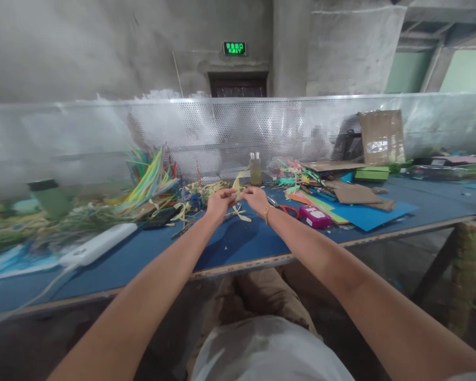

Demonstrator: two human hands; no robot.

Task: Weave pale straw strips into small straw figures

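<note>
A pale yellow leaf-like strip (238,182) stands up between my fingertips, above the blue table. My left hand (220,203) pinches it from the left side. From the other side, my right hand (256,200), with a gold bracelet at the wrist, also has its fingers closed at the strip. Whether it is paper or plant fibre I cannot tell. Just below the hands lies a pale star-like piece of strips (240,214). Scissors with orange-red handles (289,211) rest to the right of my right hand. Behind the hands stands a bottle of yellowish liquid (255,170).
A white power strip (99,244) and a bundle of coloured stems (153,177) are on the left. On the right lie a magenta box (314,217), blue sheets (375,216) and cardboard pieces (353,193). A perforated metal panel (230,124) runs along the back.
</note>
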